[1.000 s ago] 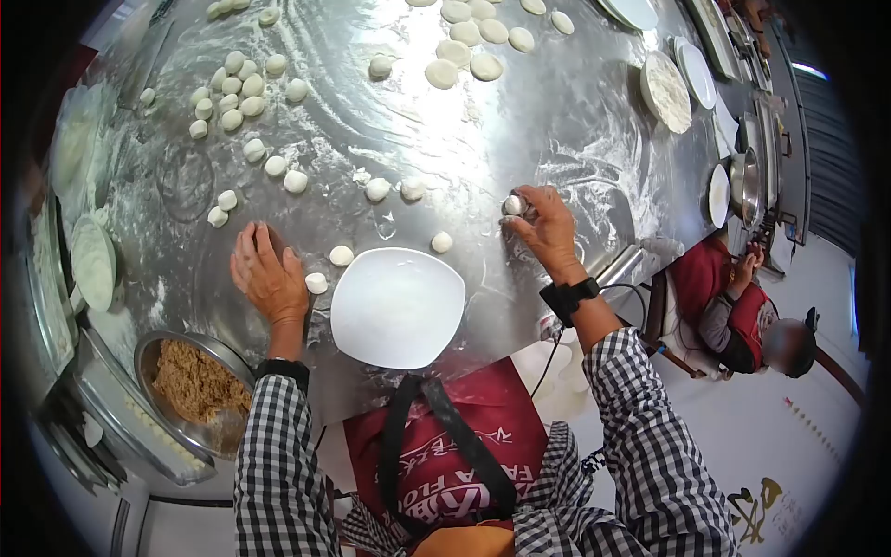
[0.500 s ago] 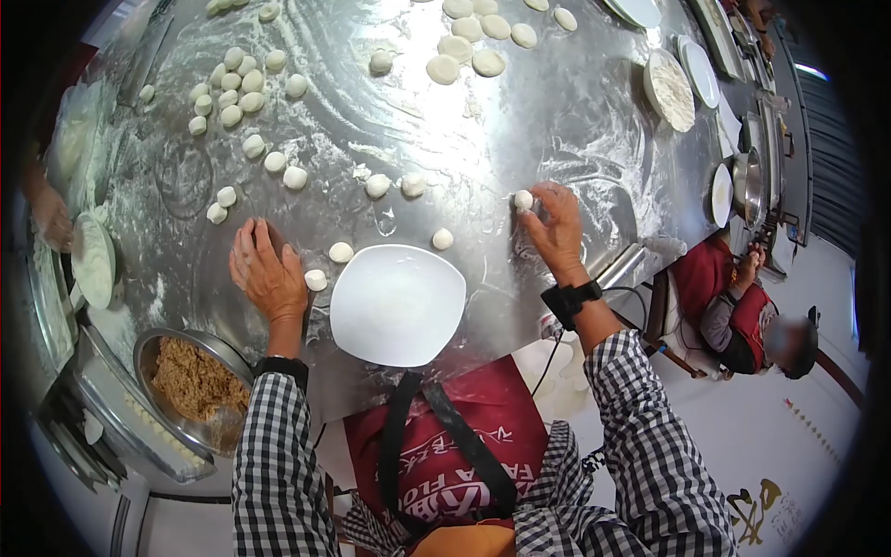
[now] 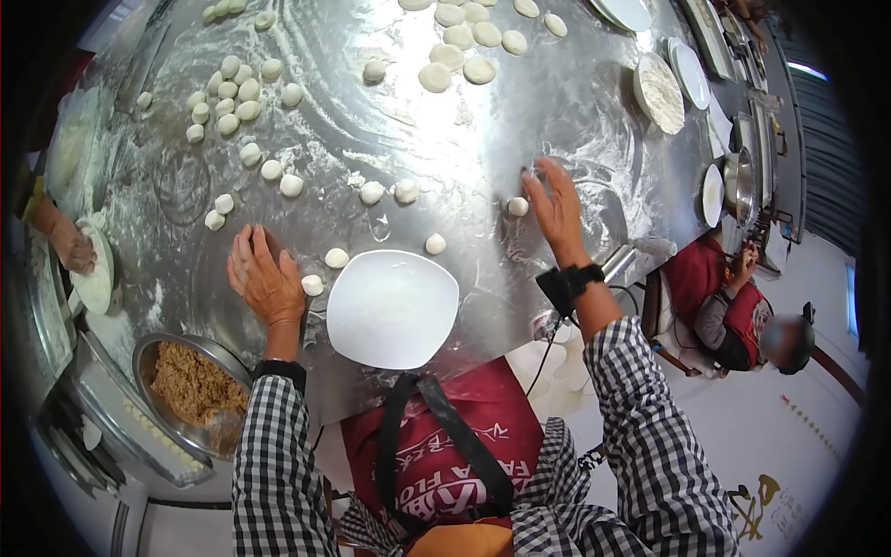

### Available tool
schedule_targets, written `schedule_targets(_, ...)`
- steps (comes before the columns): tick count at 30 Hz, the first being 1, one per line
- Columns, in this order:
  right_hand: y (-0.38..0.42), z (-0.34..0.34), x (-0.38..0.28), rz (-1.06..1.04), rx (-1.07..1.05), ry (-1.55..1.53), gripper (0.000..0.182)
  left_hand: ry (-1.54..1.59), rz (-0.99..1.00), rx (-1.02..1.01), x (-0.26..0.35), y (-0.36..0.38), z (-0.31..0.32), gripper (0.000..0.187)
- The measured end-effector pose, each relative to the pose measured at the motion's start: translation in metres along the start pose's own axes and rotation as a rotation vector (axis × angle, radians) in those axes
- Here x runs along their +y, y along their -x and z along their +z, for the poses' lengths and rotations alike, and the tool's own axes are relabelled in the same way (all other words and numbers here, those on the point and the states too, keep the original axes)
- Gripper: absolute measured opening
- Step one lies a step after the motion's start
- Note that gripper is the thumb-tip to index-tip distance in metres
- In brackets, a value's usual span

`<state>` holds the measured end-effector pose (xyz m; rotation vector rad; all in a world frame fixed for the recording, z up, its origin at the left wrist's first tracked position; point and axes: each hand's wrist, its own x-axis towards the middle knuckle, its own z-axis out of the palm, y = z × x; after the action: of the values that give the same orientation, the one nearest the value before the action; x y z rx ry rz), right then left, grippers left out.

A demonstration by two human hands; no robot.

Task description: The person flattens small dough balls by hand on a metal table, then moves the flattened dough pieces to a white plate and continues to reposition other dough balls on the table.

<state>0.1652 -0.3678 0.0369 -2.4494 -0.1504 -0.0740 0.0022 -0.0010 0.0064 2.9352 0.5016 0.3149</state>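
My left hand rests palm down on the floured metal table, fingers spread a little, beside a small dough ball. To the right, my right hand is over the table with its fingers apart and nothing held. A dough ball lies just left of that hand's fingers, with a narrow gap between them. Between my hands sits a white squarish dish. Near its rim are two more balls, one at the upper left and one at the top right.
Flattened dough rounds and a cluster of dough pieces lie farther back. A flour bowl stands at right, a metal bowl of brown filling at lower left. A co-worker's hand is at far left; a person sits at right.
My right hand has come off the dough ball and moved slightly up, its fingers now straighter. The co-worker's hand has moved onto the flour plate. My left hand is almost unchanged.
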Motion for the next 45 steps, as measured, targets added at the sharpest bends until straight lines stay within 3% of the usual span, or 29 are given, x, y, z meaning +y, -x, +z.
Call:
schedule_targets(3,-0.019,0.013,-0.002,-0.169,-0.019,0.151,0.038,0.006,0.003,-0.002,-0.001,0.0,-0.001,0.049)
schedule_targets(10,0.017,-0.005,-0.021,-0.014,-0.329,0.332,0.032,-0.003,-0.019,-0.033,-0.002,0.001,0.0,0.051)
schedule_targets(16,0.029,-0.002,0.003,0.243,-0.23,-0.371,0.035,0.013,-0.023,-0.025,-0.002,0.001,0.001,0.049)
schedule_targets(22,0.025,-0.001,-0.003,-0.08,-0.202,-0.01,0.035,0.004,-0.01,-0.012,-0.002,0.001,0.002,0.049)
schedule_targets(31,0.021,0.002,-0.015,-0.01,-0.283,0.183,0.039,0.001,-0.013,-0.013,-0.003,0.001,0.002,0.049)
schedule_targets(34,0.021,0.003,-0.013,-0.127,-0.205,0.161,0.037,0.002,-0.015,-0.014,-0.002,0.001,0.002,0.049)
schedule_targets(38,-0.004,0.017,-0.006,-0.082,-0.068,0.072,0.035,0.009,-0.021,-0.016,-0.001,0.001,0.001,0.05)
schedule_targets(41,-0.024,0.044,0.003,-0.086,0.047,0.257,0.036,0.02,-0.024,-0.019,-0.002,0.001,0.002,0.051)
schedule_targets(43,-0.022,0.054,-0.018,-0.028,-0.123,0.468,0.049,0.022,-0.02,-0.02,-0.001,-0.001,0.001,0.051)
schedule_targets(45,-0.011,0.064,-0.026,-0.032,-0.087,0.531,0.057,0.025,-0.015,-0.03,-0.001,0.0,-0.001,0.052)
